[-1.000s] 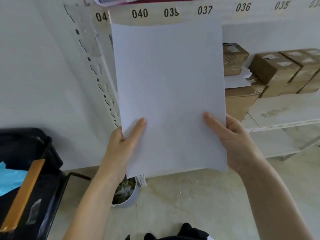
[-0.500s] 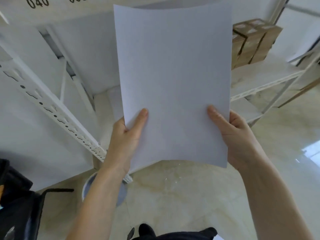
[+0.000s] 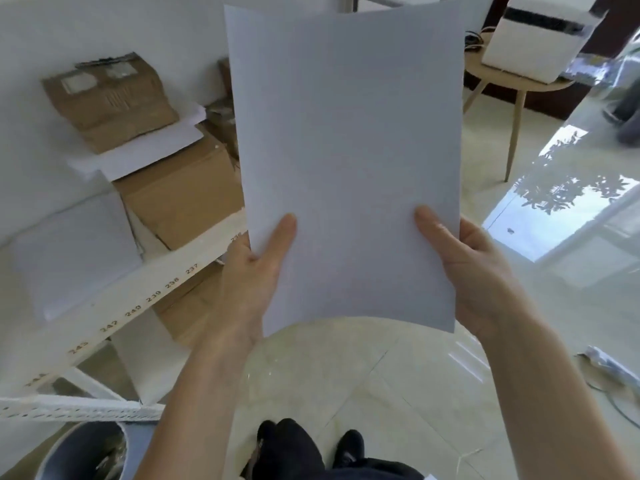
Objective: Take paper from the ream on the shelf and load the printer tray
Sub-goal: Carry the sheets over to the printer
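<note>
I hold a white stack of paper (image 3: 346,161) upright in front of me, slightly bowed. My left hand (image 3: 252,271) grips its lower left edge, thumb on the front. My right hand (image 3: 467,268) grips the lower right edge the same way. A white printer (image 3: 533,36) with a dark band stands on a small round wooden table (image 3: 512,81) at the upper right, beyond the paper. A white ream of paper (image 3: 72,251) lies on the white shelf (image 3: 114,306) at the left.
Brown cardboard boxes (image 3: 180,192) sit on the shelf behind the ream, with loose white sheets between them. A grey bin (image 3: 79,452) stands at the lower left by the shelf upright. Glossy tiled floor (image 3: 398,393) stretches toward the printer table. My shoes (image 3: 311,445) show below.
The view has swung right, away from the shelf post: the printer and its table have come into sight at the upper right. Both hands keep the same grip on the paper.
</note>
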